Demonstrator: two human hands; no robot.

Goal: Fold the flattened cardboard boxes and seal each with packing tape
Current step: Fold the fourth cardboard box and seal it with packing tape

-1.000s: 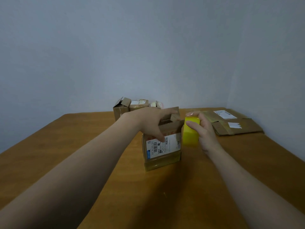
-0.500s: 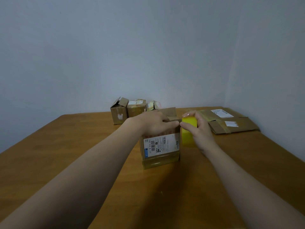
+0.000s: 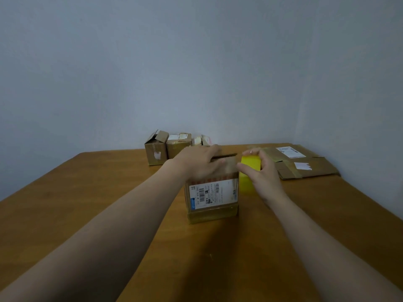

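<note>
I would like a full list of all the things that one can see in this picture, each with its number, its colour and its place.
labelled box: one, brown with a white label, upright at the table's middle, under the left hand
tape roll: one, yellow, against the labelled box's upper right side
folded boxes: at least three, brown, in a row at the table's far edge; the small ones are too blurred to count
flattened cardboard: number unclear, brown with white labels, far right of the table
table: one, brown wood, fills the lower part of the view
left hand: one, presses on the labelled box's top
right hand: one, grips the tape roll
</note>
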